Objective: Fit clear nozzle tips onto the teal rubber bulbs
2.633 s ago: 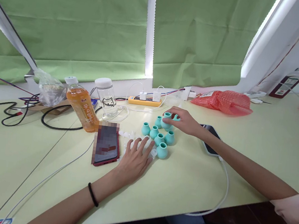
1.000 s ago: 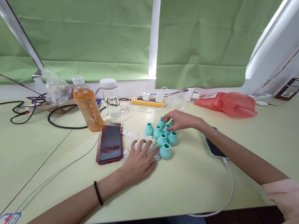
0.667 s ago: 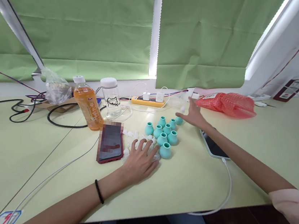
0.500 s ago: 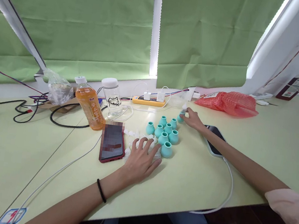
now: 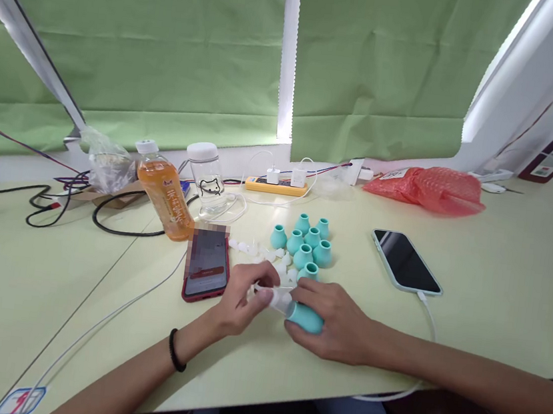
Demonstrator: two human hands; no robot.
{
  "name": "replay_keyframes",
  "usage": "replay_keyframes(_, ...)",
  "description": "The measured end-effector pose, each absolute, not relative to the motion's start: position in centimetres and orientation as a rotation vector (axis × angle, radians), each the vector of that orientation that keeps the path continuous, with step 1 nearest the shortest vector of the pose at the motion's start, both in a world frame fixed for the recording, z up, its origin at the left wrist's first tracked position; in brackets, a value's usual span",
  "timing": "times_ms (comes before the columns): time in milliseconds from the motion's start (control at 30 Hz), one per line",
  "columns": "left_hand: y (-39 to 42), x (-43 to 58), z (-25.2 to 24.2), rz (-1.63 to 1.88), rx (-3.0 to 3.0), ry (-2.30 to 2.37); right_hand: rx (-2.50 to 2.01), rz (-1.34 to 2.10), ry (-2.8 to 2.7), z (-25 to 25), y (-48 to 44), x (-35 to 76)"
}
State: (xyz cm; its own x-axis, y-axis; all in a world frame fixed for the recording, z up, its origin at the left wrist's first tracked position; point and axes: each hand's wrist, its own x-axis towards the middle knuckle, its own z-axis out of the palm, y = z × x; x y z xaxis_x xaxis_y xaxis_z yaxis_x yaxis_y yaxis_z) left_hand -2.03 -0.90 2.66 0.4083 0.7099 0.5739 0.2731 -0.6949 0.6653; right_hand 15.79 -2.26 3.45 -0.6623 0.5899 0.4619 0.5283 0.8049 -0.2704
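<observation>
My right hand [image 5: 330,321] grips a teal rubber bulb [image 5: 307,318], which lies tilted on its side near the front of the table. A translucent white nozzle piece [image 5: 281,300] sits at the bulb's mouth. The thumb and fingers of my left hand [image 5: 245,297] pinch the other end of that piece. Just beyond both hands stand several more teal bulbs [image 5: 322,253], upright with open mouths. To their left lies a loose spread of small white plastic pieces [image 5: 254,250], partly hidden behind my left hand.
A red-cased phone [image 5: 207,264] lies left of the white pieces, and a charging phone [image 5: 407,261] lies to the right. Behind stand an orange drink bottle [image 5: 164,193], a clear cup [image 5: 206,181] and a yellow power strip [image 5: 276,187]. Red bubble wrap [image 5: 427,188] lies at the back right.
My right hand has brought a teal bulb with a white tip from the back of the group to the front. My left hand has lifted off the white pieces and now pinches the nozzle piece.
</observation>
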Motion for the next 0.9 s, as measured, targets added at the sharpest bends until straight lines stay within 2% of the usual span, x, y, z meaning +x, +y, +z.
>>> replay_keyframes(133, -0.5, -1.4, 2.7, 0.772, 1.931, 0.961, -0.717, 0.282, -2.460, 1.5, -2.2, 15.5)
replay_keyframes(233, 0.1, -1.3, 2.8, 0.639, 1.531, 0.844, -0.562, 0.315, -2.435, 0.9, -2.2, 15.7)
replay_keyframes(333, 0.8, -1.6, 3.3, 0.845, 1.454, 0.944, -0.539, 0.306, -2.337, 0.5, -2.4, 15.8)
replay_keyframes(433, 1.6, -2.2, 3.4, 1.069, 1.790, 1.339, -0.638, 0.378, -2.222, 0.4, -2.6, 15.8)
replay_keyframes(567, 2.6, -2.7, 2.3, 0.964, 2.333, 1.574, -0.741, 0.588, -2.269, 1.2, -2.7, 15.8)
replay_keyframes(700, 2.3, -2.5, 1.7, 0.973, 2.629, 1.478, -0.758, 0.781, -2.278, 2.0, -2.7, 16.1)
replay_keyframes(800, 1.2, -2.3, 2.4, 1.121, 2.599, 1.204, -0.870, 0.854, -2.230, 2.1, -2.8, 16.2)
replay_keyframes(900, 0.1, -2.4, 3.3, 1.116, 2.491, 0.927, -0.892, 0.877, -2.195, 2.1, -3.1, 16.1)
